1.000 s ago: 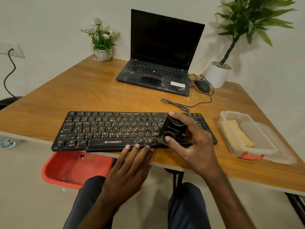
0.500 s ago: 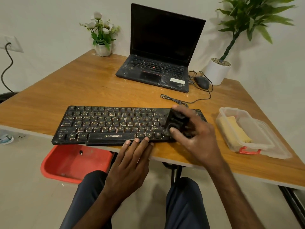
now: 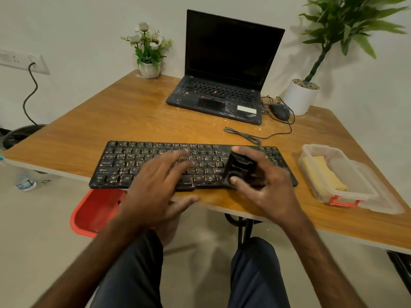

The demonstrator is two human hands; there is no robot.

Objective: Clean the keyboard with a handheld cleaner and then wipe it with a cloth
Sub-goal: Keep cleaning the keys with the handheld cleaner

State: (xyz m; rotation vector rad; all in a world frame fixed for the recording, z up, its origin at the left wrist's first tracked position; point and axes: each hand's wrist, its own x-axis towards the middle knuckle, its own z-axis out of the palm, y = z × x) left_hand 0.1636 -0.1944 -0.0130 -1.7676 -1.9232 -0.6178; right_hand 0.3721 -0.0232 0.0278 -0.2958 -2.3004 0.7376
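A dusty black keyboard (image 3: 138, 163) lies along the near edge of the wooden table (image 3: 133, 116). My right hand (image 3: 266, 185) grips a small black handheld cleaner (image 3: 239, 168) standing on the keyboard's right part, thumb on its front. My left hand (image 3: 155, 183) hovers with spread fingers over the keyboard's middle, blurred; whether it touches the keys I cannot tell. A yellow cloth (image 3: 320, 176) lies in a clear plastic box (image 3: 355, 194) at the right.
An open black laptop (image 3: 222, 70) stands at the back, with a mouse (image 3: 280, 111) and its cable beside it. A white flower pot (image 3: 150, 68) and a potted plant (image 3: 300, 98) flank it. A red tub (image 3: 95, 212) sits on the floor under the table edge.
My left hand has lifted from the keyboard's front edge and moved up over the keys. My right hand keeps hold of the cleaner on the right part of the keyboard.
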